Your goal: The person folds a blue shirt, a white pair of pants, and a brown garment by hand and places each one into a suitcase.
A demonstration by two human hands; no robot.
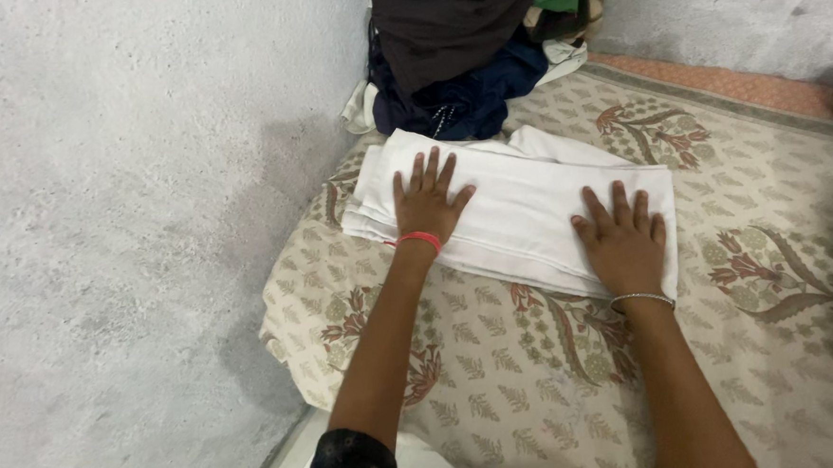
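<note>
Your left hand (426, 205) and right hand (623, 242) press flat, fingers spread, on the white cloth (529, 209), already folded; the dark clothes pile (464, 61) waits unfolded.

Clothes pile (459, 51) beyond, wall (131, 230) left.

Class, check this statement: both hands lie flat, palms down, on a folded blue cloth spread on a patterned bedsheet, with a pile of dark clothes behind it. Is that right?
Not quite. In the head view the folded cloth is white, not blue. The rest holds: the left hand and right hand lie flat on it, on the patterned bedsheet, with the pile of dark clothes behind.
</note>
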